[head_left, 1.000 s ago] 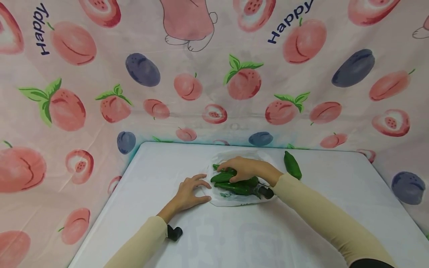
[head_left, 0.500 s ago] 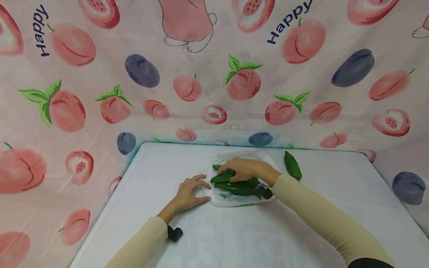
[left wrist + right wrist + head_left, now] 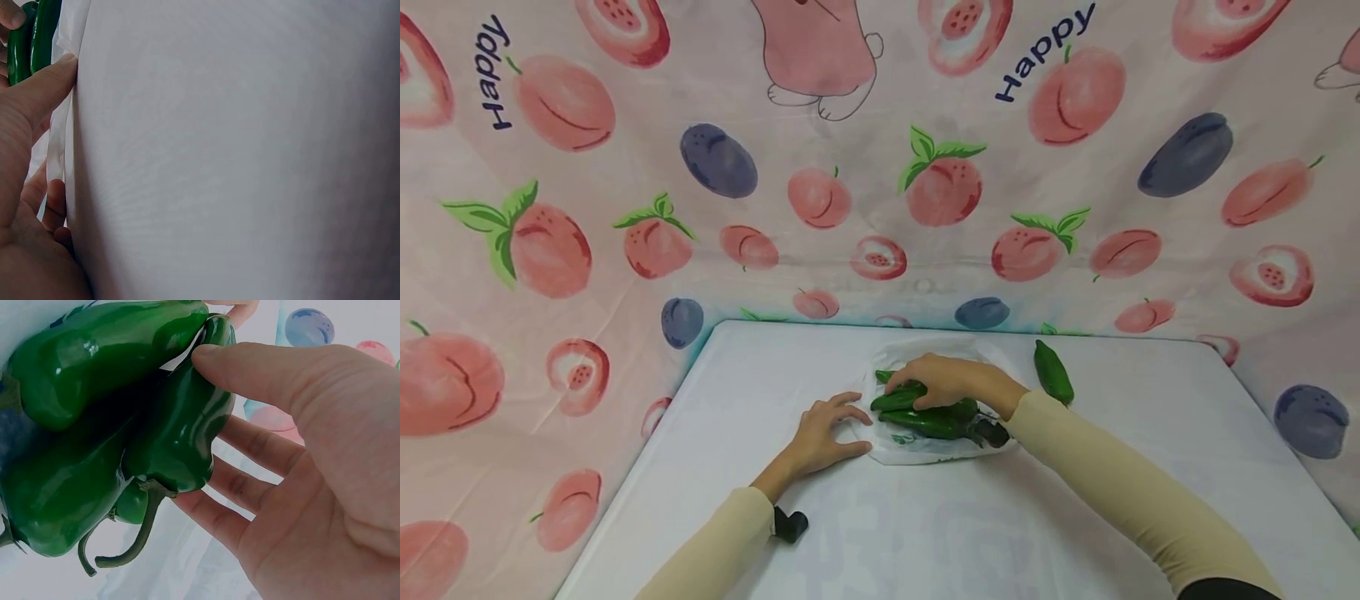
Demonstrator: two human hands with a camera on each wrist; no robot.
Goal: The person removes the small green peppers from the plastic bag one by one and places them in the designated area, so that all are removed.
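Note:
In the head view several glossy green peppers (image 3: 925, 424) lie heaped on a white plastic bag (image 3: 917, 455). My right hand (image 3: 943, 381) reaches over the heap from the right. In the right wrist view its thumb lies on one green pepper (image 3: 178, 425) with a curved stem, and its fingers pass round the far side. Two more large peppers (image 3: 94, 359) sit beside the held one. My left hand (image 3: 818, 435) is at the bag's left edge, thumb and fingers spread apart, fingertips touching the plastic. The left wrist view shows the thumb (image 3: 53, 81) against the bag's rim.
A single green pepper (image 3: 1054, 372) lies off the bag, behind the right forearm. The white table (image 3: 775, 358) backs onto a pink fruit-printed cloth (image 3: 880, 192). A black wrist-camera piece (image 3: 791, 525) sticks out by the left sleeve.

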